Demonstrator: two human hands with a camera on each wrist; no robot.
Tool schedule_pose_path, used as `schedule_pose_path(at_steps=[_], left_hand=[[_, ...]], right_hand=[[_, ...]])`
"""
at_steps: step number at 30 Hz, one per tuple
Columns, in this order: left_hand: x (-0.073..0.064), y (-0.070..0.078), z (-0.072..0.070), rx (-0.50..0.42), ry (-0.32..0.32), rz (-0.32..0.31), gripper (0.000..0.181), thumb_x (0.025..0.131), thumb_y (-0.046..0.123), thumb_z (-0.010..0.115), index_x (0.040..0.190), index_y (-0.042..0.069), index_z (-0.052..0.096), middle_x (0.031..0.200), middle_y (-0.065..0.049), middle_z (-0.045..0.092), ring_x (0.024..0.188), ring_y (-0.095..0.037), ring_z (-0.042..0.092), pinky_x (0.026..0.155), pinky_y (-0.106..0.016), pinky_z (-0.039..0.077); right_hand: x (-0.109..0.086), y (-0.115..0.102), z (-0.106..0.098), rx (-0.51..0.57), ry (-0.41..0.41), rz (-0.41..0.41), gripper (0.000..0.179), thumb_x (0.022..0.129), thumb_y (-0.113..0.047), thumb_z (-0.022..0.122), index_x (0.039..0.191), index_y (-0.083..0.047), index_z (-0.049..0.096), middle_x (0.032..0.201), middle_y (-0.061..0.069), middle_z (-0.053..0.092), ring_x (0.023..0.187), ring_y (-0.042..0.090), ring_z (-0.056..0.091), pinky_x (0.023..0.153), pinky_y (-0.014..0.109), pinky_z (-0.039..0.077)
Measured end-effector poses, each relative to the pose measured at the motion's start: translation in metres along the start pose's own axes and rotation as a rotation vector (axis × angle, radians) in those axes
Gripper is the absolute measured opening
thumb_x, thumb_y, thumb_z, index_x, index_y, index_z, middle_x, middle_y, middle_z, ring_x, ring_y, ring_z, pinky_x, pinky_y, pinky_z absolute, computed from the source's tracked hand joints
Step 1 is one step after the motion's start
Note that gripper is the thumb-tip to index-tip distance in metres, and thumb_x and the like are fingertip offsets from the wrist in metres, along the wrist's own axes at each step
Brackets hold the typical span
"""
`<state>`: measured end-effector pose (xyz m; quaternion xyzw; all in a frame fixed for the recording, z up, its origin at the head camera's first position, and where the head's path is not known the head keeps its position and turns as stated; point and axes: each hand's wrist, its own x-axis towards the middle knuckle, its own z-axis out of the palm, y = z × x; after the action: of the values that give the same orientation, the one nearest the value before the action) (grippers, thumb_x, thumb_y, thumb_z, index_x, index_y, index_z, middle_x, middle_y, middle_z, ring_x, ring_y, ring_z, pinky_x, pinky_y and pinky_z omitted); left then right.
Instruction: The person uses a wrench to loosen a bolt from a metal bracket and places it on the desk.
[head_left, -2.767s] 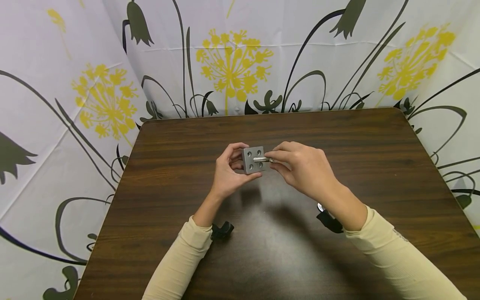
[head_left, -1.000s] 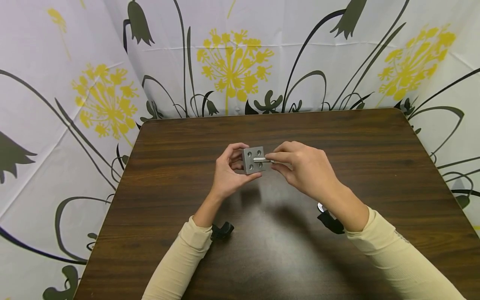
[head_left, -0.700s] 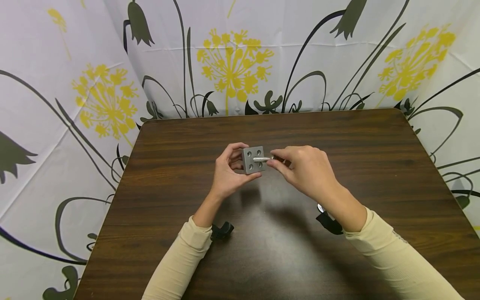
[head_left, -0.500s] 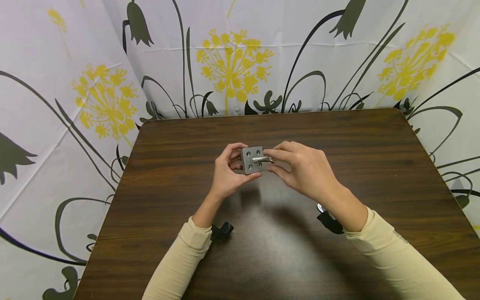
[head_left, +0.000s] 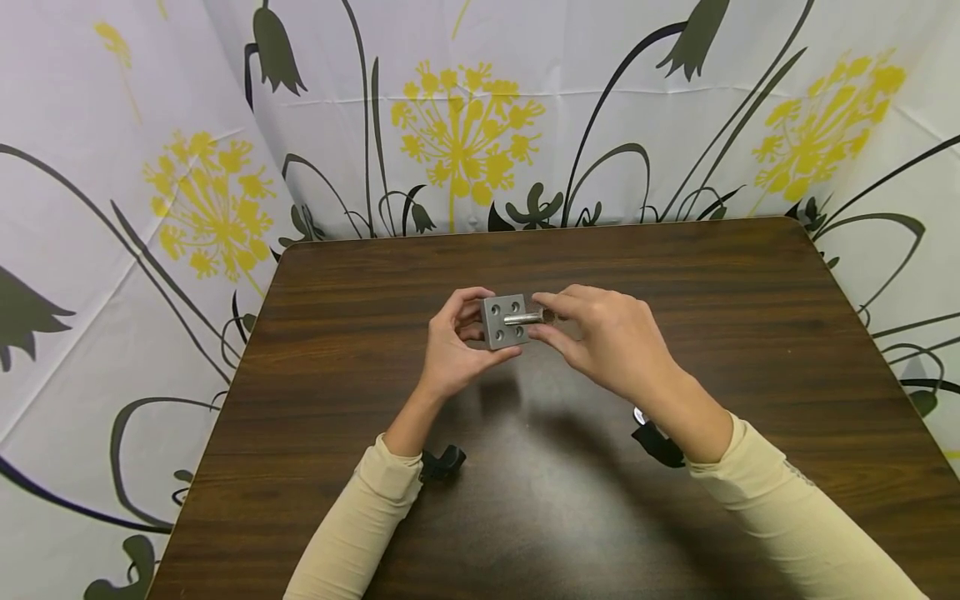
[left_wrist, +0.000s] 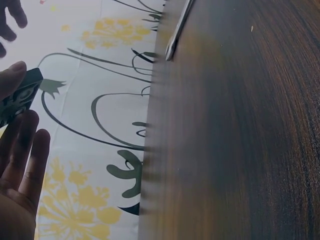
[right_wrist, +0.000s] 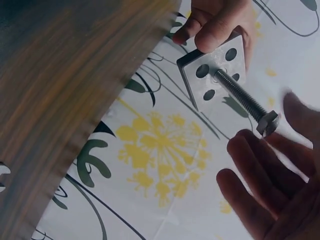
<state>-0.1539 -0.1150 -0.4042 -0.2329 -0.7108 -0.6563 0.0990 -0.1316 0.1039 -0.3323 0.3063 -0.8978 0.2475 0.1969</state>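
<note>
My left hand [head_left: 459, 346] holds a grey square metal block [head_left: 495, 323] by its edges, thumb below and fingers above in the head view. Holes sit near the corners of its face. A long hex bolt [right_wrist: 242, 95] stands out from the middle of that face, its threaded end at the block and its head [right_wrist: 268, 123] away from it. My right hand [head_left: 611, 333] is around the bolt head. In the right wrist view, the thumb and fingers lie on either side of the head, seemingly apart from it. The left wrist view shows the block [left_wrist: 22, 95] only partly.
The brown wood-grain table [head_left: 360, 317] lies beneath both hands. A slim silver metal tool [left_wrist: 178, 32] lies on it in the left wrist view. Black wrist camera mounts [head_left: 444, 463] hang below the sleeves. A flowered curtain [head_left: 465, 125] stands behind the table.
My right fingers have shifted back and forth at the bolt head and now stand spread around it. The left hand and the block have hardly moved.
</note>
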Motion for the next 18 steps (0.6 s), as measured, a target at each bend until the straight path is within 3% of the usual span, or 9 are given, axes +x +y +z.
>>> schedule_pose_path(at_steps=[4, 8, 11, 15, 18], left_hand=[[0.000, -0.001, 0.000, 0.004, 0.002, 0.000, 0.072, 0.059, -0.016, 0.087, 0.120, -0.012, 0.050, 0.105, -0.024, 0.068, 0.084, -0.023, 0.068, 0.066, -0.041, 0.058], [0.000, -0.001, 0.000, -0.007, 0.001, -0.011, 0.072, 0.059, -0.016, 0.087, 0.120, -0.013, 0.050, 0.105, -0.024, 0.068, 0.081, -0.022, 0.068, 0.066, -0.041, 0.058], [-0.001, -0.002, 0.000, -0.007, 0.001, -0.014, 0.072, 0.059, -0.017, 0.087, 0.120, -0.012, 0.050, 0.106, -0.024, 0.068, 0.082, -0.022, 0.068, 0.066, -0.042, 0.058], [-0.002, -0.012, -0.001, -0.001, 0.003, 0.004, 0.073, 0.059, -0.016, 0.087, 0.122, -0.008, 0.051, 0.106, -0.022, 0.068, 0.085, -0.023, 0.068, 0.066, -0.041, 0.058], [-0.002, -0.024, -0.002, -0.006, 0.004, 0.014, 0.074, 0.059, -0.013, 0.089, 0.123, -0.005, 0.052, 0.106, -0.017, 0.069, 0.084, -0.023, 0.068, 0.066, -0.036, 0.058]], right_hand=[[0.001, 0.000, 0.000, 0.014, -0.004, 0.056, 0.027, 0.089, -0.033, 0.074, 0.104, -0.011, 0.077, 0.083, -0.002, 0.072, 0.062, 0.009, 0.062, 0.049, 0.030, 0.047], [0.001, 0.001, 0.000, -0.006, -0.018, -0.022, 0.021, 0.084, -0.020, 0.079, 0.104, -0.014, 0.077, 0.088, -0.004, 0.069, 0.067, 0.010, 0.062, 0.051, 0.031, 0.049], [0.000, 0.002, 0.000, -0.015, -0.008, -0.051, 0.027, 0.083, -0.022, 0.081, 0.109, -0.015, 0.076, 0.094, -0.003, 0.069, 0.072, 0.011, 0.064, 0.053, 0.032, 0.050], [0.000, 0.001, 0.002, 0.010, -0.007, 0.038, 0.030, 0.087, -0.035, 0.076, 0.106, -0.012, 0.077, 0.086, -0.003, 0.071, 0.065, 0.010, 0.061, 0.053, 0.031, 0.048], [0.001, 0.001, 0.003, 0.029, -0.023, 0.053, 0.024, 0.088, -0.030, 0.075, 0.102, -0.011, 0.077, 0.082, -0.003, 0.070, 0.062, 0.010, 0.060, 0.054, 0.031, 0.048]])
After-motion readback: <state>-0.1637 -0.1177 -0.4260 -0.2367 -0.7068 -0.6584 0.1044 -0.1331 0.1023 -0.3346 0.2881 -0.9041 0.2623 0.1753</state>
